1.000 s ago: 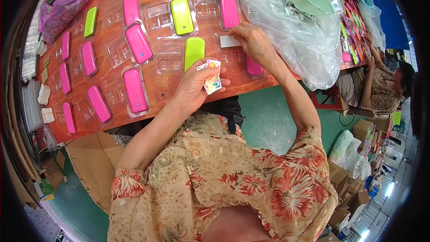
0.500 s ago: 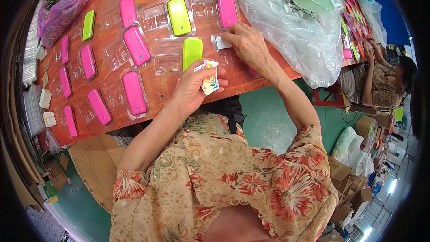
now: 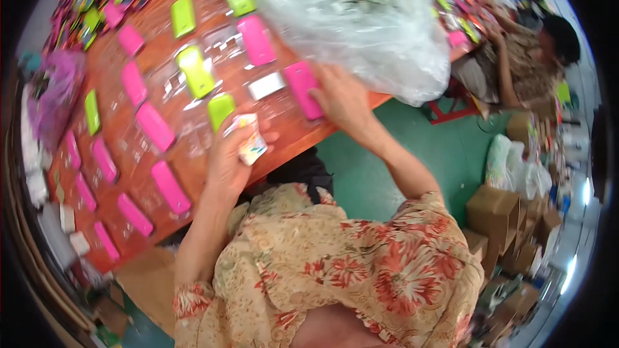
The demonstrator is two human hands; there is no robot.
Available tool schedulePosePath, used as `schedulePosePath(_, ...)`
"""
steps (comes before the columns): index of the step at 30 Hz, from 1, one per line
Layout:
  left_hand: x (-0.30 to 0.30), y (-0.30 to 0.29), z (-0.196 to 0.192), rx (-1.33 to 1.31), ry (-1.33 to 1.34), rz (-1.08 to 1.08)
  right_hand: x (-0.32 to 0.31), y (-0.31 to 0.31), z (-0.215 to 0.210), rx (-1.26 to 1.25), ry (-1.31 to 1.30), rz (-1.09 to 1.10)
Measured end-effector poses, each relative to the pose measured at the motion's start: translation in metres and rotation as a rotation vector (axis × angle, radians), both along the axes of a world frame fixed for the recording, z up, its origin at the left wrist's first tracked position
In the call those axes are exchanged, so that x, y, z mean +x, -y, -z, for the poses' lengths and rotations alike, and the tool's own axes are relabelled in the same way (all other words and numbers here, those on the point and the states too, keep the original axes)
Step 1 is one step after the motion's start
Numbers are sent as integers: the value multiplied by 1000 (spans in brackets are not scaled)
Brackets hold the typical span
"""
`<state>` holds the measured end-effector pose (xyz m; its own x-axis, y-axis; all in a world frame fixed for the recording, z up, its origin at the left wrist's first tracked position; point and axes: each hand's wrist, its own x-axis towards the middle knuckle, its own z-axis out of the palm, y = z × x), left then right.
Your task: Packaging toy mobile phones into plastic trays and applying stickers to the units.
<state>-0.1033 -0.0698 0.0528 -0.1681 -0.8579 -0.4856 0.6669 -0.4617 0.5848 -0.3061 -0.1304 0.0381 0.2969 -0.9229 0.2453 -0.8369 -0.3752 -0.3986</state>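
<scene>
The left hand (image 3: 227,158) pinches a small stack of printed cards (image 3: 248,136) above the near edge of the reddish-brown tabletop (image 3: 293,134). The right hand (image 3: 342,96) lies flat, fingers spread, touching a pink case (image 3: 303,89) beside a white card (image 3: 265,85). Rows of glossy pink cases and lime-green cases (image 3: 221,109) lie in clear plastic trays (image 3: 193,130) across the tabletop. A big crinkled clear bag (image 3: 361,26) holding pale green pieces sits just behind the right hand.
</scene>
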Motion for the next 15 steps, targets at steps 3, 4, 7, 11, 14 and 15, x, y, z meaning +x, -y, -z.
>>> schedulePosePath(3, 8, 2, 9, -17, -16, 26, 6, 0, 14, 138, 93, 63)
schedulePosePath(4, 10, 2, 10, 13, -28, 11, 9, -2, 16, 205, 151, 76)
schedulePosePath(7, 13, 4, 8, 86, 15, -46, 8, 3, 26, 188, 349, 34)
schedulePosePath(11, 16, 5, 9, 25, 66, -38, 5, 6, 24, 441, 525, 53)
schedulePosePath(14, 21, 5, 10, -30, 119, -49, 3, 9, 48, 545, 824, 49)
schedulePosePath(15, 22, 6, 11, -18, 122, -69, 6, 10, 46, 520, 821, 46)
